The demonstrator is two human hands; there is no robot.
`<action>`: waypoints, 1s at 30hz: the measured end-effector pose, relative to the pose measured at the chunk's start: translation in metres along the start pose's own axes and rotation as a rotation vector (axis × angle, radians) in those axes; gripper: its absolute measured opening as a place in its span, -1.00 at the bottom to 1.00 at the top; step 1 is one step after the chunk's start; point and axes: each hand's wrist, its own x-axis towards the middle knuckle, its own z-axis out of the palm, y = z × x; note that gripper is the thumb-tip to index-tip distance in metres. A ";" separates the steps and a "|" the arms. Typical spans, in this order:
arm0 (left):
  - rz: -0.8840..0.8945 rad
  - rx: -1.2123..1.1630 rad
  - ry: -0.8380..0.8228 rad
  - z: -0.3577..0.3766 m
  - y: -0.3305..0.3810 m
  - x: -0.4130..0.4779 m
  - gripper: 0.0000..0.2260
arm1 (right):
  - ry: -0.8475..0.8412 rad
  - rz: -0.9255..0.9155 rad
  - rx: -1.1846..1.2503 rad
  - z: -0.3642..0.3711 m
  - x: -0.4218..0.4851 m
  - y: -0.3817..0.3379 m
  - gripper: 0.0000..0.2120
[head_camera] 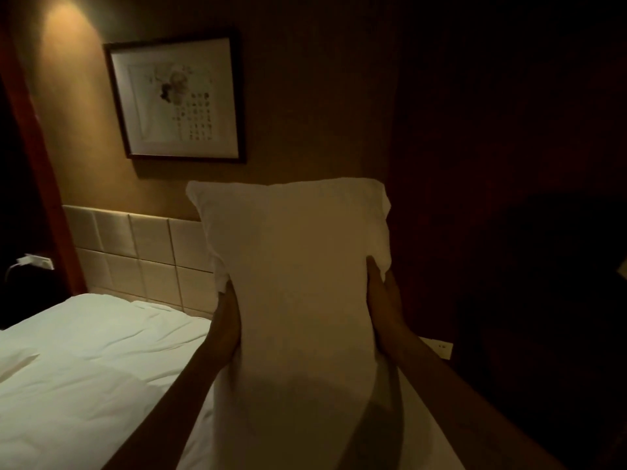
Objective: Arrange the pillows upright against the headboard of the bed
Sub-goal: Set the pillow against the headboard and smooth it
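A white pillow [298,283] is held up on end in front of me, its long side vertical, over the right part of the bed. My left hand [226,329] presses its left edge and my right hand [383,307] presses its right edge, both at mid height. The padded, tiled headboard [135,252] runs behind it to the left; the pillow hides the headboard's right part. I cannot tell whether the pillow's lower end rests on the bed. The white duvet [84,374] covers the bed at the lower left.
A framed picture [176,100] hangs on the wall above the headboard. A white plug and cable [32,261] sit at the dark left bedside. A wall socket [441,347] shows right of my right wrist. The right side of the room is dark.
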 end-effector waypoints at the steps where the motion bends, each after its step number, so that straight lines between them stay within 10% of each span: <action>1: 0.000 0.010 0.008 0.005 -0.002 0.006 -0.19 | -0.005 0.008 0.011 -0.005 0.005 -0.002 -0.09; 26: 0.023 0.038 0.021 0.022 -0.021 0.170 -0.31 | 0.032 0.016 -0.014 0.058 0.146 0.029 -0.07; 30: 0.022 0.060 0.049 0.007 -0.023 0.199 -0.40 | -0.005 0.069 0.047 0.091 0.171 0.038 -0.34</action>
